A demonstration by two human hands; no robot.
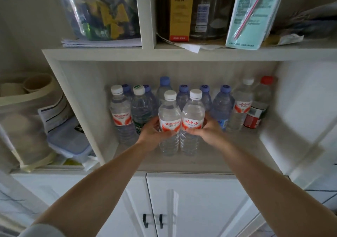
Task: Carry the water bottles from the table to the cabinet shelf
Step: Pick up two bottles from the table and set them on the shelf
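Two clear water bottles with white caps and red-and-white labels stand side by side at the front of the open cabinet shelf point(228, 156). My left hand point(152, 132) grips the left bottle point(169, 117) at its label. My right hand point(207, 130) grips the right bottle point(193, 116) the same way. Both bottles are upright and touch each other. Behind them a row of several more bottles point(222, 105) with blue, white and red caps lines the back of the shelf.
The shelf above holds a yellow box point(179, 10), a glass jar point(207, 9), a teal packet point(253, 14) and a bag of wrappers point(102, 9). To the left sits a side compartment with plastic food containers point(69, 140). White cabinet doors point(191, 205) with black handles are below.
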